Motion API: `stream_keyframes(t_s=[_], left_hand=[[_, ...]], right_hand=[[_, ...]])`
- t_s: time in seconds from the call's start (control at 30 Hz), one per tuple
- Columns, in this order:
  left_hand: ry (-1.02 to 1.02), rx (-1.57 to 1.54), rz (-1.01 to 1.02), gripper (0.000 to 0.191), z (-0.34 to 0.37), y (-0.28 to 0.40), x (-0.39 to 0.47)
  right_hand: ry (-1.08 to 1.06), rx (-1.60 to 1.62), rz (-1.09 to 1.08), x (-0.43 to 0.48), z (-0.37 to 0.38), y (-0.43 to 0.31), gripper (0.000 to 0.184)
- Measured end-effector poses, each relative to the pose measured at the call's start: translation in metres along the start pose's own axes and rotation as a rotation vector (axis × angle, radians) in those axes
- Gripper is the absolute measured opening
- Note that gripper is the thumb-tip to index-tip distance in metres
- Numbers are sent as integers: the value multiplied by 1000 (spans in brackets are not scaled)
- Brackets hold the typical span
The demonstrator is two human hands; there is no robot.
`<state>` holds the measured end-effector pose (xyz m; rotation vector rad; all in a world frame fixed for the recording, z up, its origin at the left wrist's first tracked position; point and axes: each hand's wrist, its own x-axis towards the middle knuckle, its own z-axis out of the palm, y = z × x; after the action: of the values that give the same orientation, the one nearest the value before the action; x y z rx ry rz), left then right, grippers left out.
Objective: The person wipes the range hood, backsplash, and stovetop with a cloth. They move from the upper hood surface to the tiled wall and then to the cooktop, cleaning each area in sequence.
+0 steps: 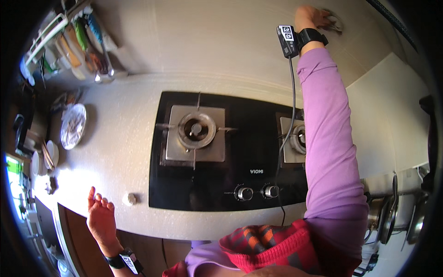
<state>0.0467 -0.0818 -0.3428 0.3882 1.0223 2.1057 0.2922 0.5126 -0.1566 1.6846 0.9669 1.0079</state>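
Observation:
My right hand (316,18) is raised at the top right, pressing a crumpled cloth (335,23) against the tiled wall (214,38) behind the hob. Its fingers are blurred and partly hidden. Below, a black glass gas hob (242,138) with two burners is set in the countertop; my right sleeve covers part of the right burner (298,138). My left hand (102,216) is held at the counter's front edge, empty, the thumb or a finger pointing up and the others loosely curled. A small whitish lump (130,199) rests on the counter between that hand and the hob.
Utensils (81,38) hang from a rack at upper left. On the left counter are a foil-like covered plate (73,126), bowls (52,154) with chopsticks and a small dark object (50,185). Pans (389,218) hang at the right, below a pale panel (384,121).

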Motion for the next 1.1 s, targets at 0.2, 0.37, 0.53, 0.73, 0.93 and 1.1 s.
stream_keyframes(t_s=[0.2,0.37,0.53,0.73,0.93,1.1], left_hand=[[111,-21,-31,45,-35,1,-8],[105,-23,-19,46,-54,9,-7],[7,-6,25,47,-56,32,11],[-71,-67,-9,55,-72,41,24],[68,-20,-75,57,-115,39,7],[61,-25,-71,61,-129,41,6]], right_hand=[[-206,1861,89,-52,8,-184,88],[310,1184,-718,-21,14,-256,25],[650,1135,-740,41,3,-125,24],[745,916,-318,5,-42,-58,26],[330,1242,-515,-62,-71,-171,33],[286,1233,-894,-15,-69,-244,28]])
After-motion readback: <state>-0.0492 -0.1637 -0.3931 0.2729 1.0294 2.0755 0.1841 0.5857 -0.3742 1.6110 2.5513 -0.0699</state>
